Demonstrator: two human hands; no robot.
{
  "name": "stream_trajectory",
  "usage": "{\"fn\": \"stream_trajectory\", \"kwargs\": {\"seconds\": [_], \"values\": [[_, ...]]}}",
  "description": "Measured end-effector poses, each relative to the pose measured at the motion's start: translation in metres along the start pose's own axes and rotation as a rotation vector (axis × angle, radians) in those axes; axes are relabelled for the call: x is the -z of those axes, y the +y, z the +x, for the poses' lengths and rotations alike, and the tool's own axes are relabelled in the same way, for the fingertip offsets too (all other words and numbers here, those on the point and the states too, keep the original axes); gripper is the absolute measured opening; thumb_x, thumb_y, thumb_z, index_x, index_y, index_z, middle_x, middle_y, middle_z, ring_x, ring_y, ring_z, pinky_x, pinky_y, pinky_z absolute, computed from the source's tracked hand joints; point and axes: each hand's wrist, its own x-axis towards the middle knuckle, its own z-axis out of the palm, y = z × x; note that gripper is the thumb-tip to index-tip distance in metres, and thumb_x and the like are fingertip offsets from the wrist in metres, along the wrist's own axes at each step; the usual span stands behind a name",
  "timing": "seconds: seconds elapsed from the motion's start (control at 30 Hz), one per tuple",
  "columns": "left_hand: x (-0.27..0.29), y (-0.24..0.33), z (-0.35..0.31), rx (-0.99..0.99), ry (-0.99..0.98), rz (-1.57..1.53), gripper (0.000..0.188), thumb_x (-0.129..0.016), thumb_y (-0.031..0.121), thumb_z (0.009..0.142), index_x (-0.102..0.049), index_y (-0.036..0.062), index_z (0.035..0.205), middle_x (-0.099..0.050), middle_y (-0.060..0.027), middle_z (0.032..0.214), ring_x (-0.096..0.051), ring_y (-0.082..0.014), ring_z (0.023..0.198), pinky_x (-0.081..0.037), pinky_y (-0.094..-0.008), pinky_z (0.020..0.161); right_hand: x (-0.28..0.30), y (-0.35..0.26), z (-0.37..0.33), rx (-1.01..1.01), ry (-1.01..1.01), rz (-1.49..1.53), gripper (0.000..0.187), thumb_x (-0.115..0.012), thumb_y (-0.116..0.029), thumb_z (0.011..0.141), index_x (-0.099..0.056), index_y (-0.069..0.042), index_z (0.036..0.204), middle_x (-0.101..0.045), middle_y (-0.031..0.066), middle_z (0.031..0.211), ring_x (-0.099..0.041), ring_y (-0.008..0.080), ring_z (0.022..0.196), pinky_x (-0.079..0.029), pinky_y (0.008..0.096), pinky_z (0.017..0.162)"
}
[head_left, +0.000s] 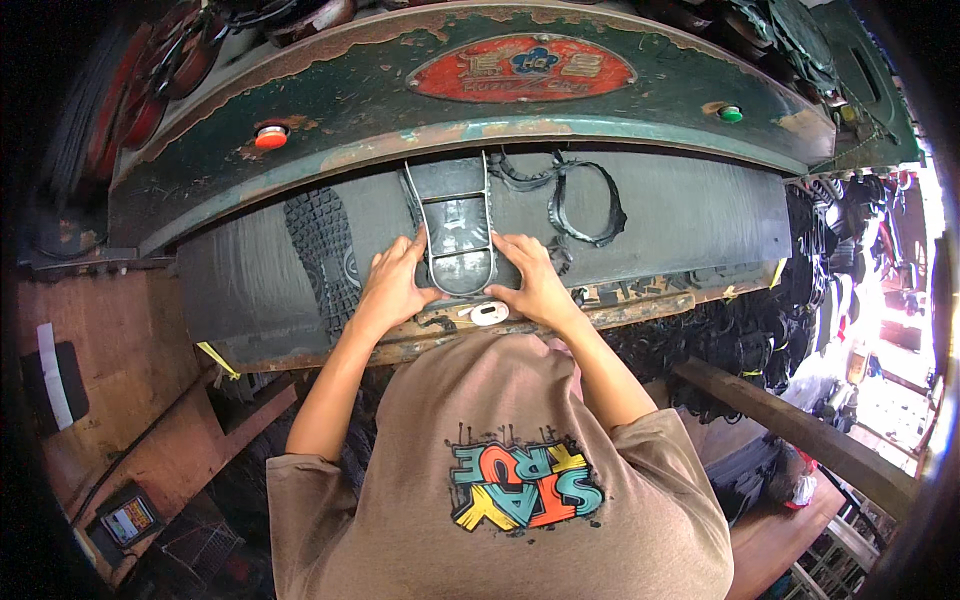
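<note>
A sole-shaped metal cutting die (462, 232) with crossbars stands on the dark rubber sheet (690, 215) covering the press bed. Its far end runs in under the green press beam. My left hand (393, 285) grips the die's left side, the thumb at its rounded near end. On the opposite side my right hand (537, 283) holds it the same way, fingers along the rim and thumb near the curved end. A textured black rubber sole (325, 250) lies to the left of the die. To its right is a ring-shaped rubber offcut (588, 205).
The press beam (360, 120) crosses above the bed, with a red button (270, 137) at left and a green button (731, 114) at right. A small white oval object (489, 313) sits by the wooden front edge (620, 312), near rubber scraps. Dark strips hang at right.
</note>
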Motion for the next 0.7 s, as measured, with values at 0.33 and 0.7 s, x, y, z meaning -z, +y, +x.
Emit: {"fn": "stream_trajectory", "kwargs": {"seconds": [0.33,0.7], "values": [[0.012,0.006,0.006,0.004,0.012,0.041,0.117,-0.096,0.038,0.066,-0.038,-0.0008,0.16,-0.063,-0.0179,0.117,-0.064,-0.0343,0.113,-0.046,-0.0453,0.097,0.008,-0.006,0.012,-0.003,-0.019,-0.021,0.086,-0.087,-0.018,0.074,-0.052,-0.002,0.151,-0.058,0.018,0.136,-0.053,0.0373,0.126,-0.041,0.0446,0.113],[0.101,-0.016,-0.019,-0.127,0.448,-0.379,0.044,-0.075,0.01,0.093,-0.068,0.0048,0.136,-0.068,-0.0091,0.099,-0.066,-0.0179,0.084,-0.053,-0.0323,0.084,0.16,-0.023,0.015,0.142,0.501,-0.085,0.047,-0.082,-0.015,0.084,-0.071,-0.007,0.129,-0.068,0.0125,0.133,-0.061,0.0301,0.128,-0.045,0.043,0.112]]}}
